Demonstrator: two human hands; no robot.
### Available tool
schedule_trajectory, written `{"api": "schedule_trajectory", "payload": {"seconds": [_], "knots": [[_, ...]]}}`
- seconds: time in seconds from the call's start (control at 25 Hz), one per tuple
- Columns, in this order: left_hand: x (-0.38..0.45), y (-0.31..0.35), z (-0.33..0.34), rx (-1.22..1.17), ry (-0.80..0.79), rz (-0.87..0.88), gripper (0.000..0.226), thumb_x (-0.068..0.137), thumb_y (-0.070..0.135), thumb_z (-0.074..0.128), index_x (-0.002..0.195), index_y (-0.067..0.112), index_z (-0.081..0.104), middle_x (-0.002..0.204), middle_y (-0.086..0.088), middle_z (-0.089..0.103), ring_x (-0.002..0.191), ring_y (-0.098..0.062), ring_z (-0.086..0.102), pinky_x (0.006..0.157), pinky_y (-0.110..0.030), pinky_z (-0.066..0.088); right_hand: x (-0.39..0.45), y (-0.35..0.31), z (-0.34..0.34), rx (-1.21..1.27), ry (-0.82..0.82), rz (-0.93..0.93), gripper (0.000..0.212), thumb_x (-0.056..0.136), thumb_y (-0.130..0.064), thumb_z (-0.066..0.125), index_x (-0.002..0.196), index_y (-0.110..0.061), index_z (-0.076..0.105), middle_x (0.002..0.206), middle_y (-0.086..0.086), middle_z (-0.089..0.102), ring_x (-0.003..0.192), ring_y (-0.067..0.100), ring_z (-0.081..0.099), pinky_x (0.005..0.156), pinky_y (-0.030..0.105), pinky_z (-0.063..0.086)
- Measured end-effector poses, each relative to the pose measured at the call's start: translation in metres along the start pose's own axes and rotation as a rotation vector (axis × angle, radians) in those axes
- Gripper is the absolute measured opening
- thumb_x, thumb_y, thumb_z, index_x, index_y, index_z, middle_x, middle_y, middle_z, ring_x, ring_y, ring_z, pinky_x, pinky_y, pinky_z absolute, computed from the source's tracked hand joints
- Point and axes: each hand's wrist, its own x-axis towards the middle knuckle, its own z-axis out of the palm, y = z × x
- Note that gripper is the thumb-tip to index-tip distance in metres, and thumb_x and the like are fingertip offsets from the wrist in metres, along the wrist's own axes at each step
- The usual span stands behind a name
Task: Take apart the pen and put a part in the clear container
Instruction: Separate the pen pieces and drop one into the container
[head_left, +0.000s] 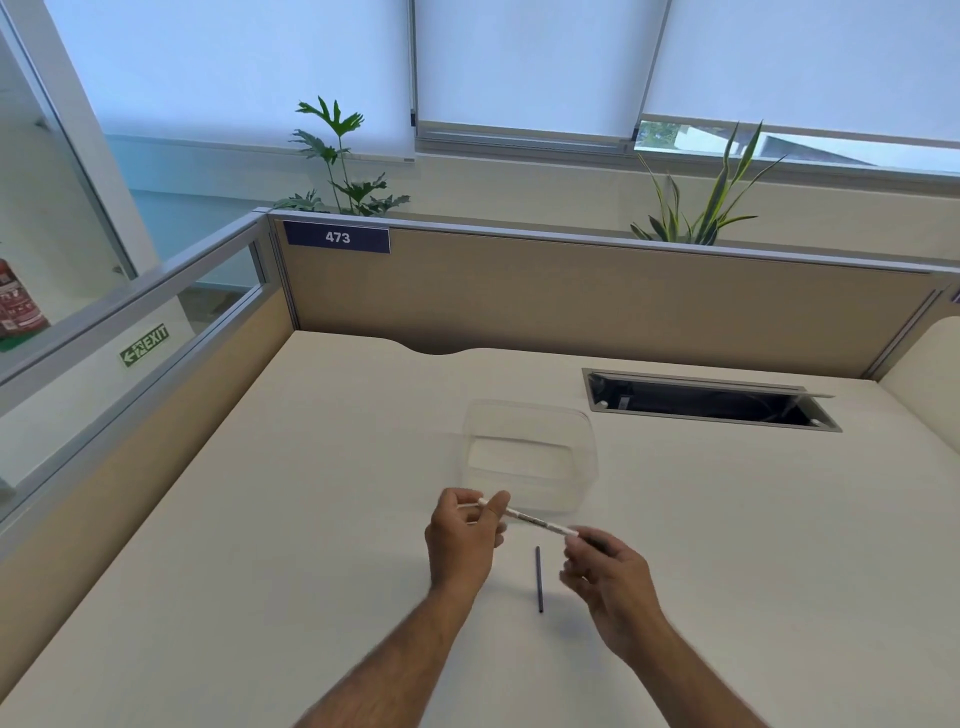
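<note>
A white pen barrel (530, 518) is held level above the desk, between both hands. My left hand (462, 535) pinches its left end with thumb and fingers. My right hand (605, 577) grips its right end, where a dark tip shows. A thin dark pen part (539, 579) lies on the desk between my wrists, pointing away from me. The clear container (530, 452) stands open just beyond my hands, and I see nothing in it.
The cream desk (311, 519) is walled by beige partitions at the back and left. An open cable hatch (711, 402) is sunk into the desk at the back right. Plants stand behind the partition.
</note>
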Motion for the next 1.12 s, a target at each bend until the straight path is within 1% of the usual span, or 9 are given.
{"api": "schedule_trajectory", "payload": {"seconds": [0.16,0.28,0.4,0.48,0.56,0.64,0.72,0.88,1.12], "knots": [[-0.006,-0.018,-0.004,0.247,-0.121,-0.044,0.043,0.091,0.050,0.062,0.072,0.012,0.069,0.070,-0.001,0.074,0.065,-0.014,0.072,0.063,-0.036,0.061,0.010,-0.014,-0.002,0.255,0.102,0.002,0.007,0.090,-0.006,0.068,0.095,-0.003,0.072,0.078,0.010,0.075,0.072,0.023,0.073,0.066,0.031,0.064],[-0.009,-0.026,-0.007,0.476,-0.198,0.046,0.048,0.096,0.050,0.052,0.070,0.012,0.067,0.067,0.000,0.072,0.070,-0.022,0.067,0.068,-0.038,0.054,0.013,-0.015,0.003,0.191,0.134,-0.089,0.009,0.092,-0.005,0.066,0.098,0.001,0.070,0.084,0.015,0.076,0.076,0.025,0.074,0.065,0.029,0.063],[-0.007,-0.034,-0.015,0.648,-0.194,0.152,0.039,0.096,0.047,0.051,0.070,0.019,0.057,0.063,0.004,0.062,0.069,-0.025,0.059,0.065,-0.040,0.050,0.015,-0.014,0.007,0.025,0.151,-0.224,0.007,0.090,-0.005,0.068,0.096,-0.003,0.072,0.085,0.015,0.077,0.081,0.024,0.075,0.065,0.027,0.062],[-0.004,-0.039,-0.023,0.785,-0.179,0.250,0.023,0.095,0.044,0.052,0.087,0.026,0.063,0.086,0.003,0.070,0.089,-0.022,0.063,0.077,-0.037,0.053,0.015,-0.014,0.010,-0.079,0.148,-0.316,0.008,0.089,-0.005,0.071,0.095,-0.009,0.074,0.086,0.011,0.079,0.083,0.024,0.076,0.069,0.028,0.062],[0.001,-0.048,-0.031,0.965,-0.196,0.358,0.029,0.095,0.045,0.052,0.115,0.026,0.062,0.117,-0.001,0.068,0.114,-0.021,0.058,0.096,-0.034,0.045,0.016,-0.012,0.014,-0.233,0.139,-0.433,0.012,0.088,-0.007,0.072,0.095,-0.017,0.075,0.087,0.005,0.079,0.082,0.022,0.076,0.072,0.029,0.063],[0.007,-0.058,-0.036,1.138,-0.275,0.389,0.050,0.095,0.051,0.046,0.138,0.024,0.047,0.146,-0.001,0.050,0.138,-0.018,0.038,0.114,-0.035,0.026,0.015,-0.010,0.018,-0.385,0.113,-0.541,0.017,0.088,-0.009,0.073,0.095,-0.024,0.075,0.088,-0.004,0.079,0.082,0.018,0.076,0.072,0.029,0.063],[0.011,-0.066,-0.040,1.276,-0.366,0.386,0.067,0.095,0.061,0.036,0.151,0.025,0.026,0.163,0.001,0.021,0.150,-0.017,0.010,0.122,-0.044,0.004,0.016,-0.008,0.023,-0.479,0.090,-0.590,0.019,0.088,-0.009,0.073,0.095,-0.026,0.074,0.089,-0.010,0.078,0.082,0.015,0.076,0.073,0.031,0.063],[0.014,-0.079,-0.047,1.413,-0.426,0.387,0.084,0.090,0.074,0.016,0.155,0.024,-0.001,0.165,-0.004,-0.011,0.150,-0.020,-0.016,0.117,-0.053,-0.017,0.014,-0.006,0.030,-0.590,0.059,-0.652,0.020,0.086,-0.008,0.074,0.096,-0.025,0.073,0.086,-0.017,0.077,0.081,0.008,0.075,0.074,0.030,0.063],[0.014,-0.086,-0.048,1.444,-0.402,0.428,0.092,0.080,0.077,-0.001,0.154,0.023,-0.006,0.164,-0.005,-0.015,0.149,-0.024,-0.018,0.111,-0.051,-0.024,0.012,-0.009,0.039,-0.671,0.024,-0.734,0.031,0.085,-0.005,0.075,0.093,-0.034,0.070,0.086,-0.023,0.076,0.080,0.001,0.074,0.070,0.018,0.059]]}}
